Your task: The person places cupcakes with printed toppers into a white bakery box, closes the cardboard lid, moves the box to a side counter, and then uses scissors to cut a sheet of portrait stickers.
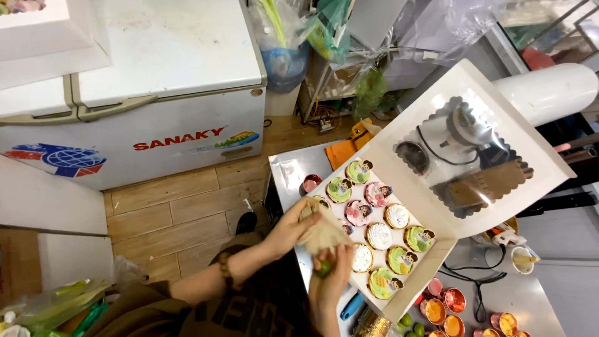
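A white chest freezer (168,93) fills the upper left of the frame. Right of centre, a white cake box (430,249) sits with its windowed lid (474,143) propped open, baring rows of decorated cupcakes (379,236). At lower centre the left hand (290,228) closes around a cream piping bag (324,234), steadying it over the box's near corner, while the right hand (331,274) pinches something small and green (323,269) beneath.

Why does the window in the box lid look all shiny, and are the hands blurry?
In the head view, the clear window of the white box lid throws back room light, so it looks milky. The left hand and right hand on the piping bag look slightly smeared. The freezer edges bow from the wide lens.
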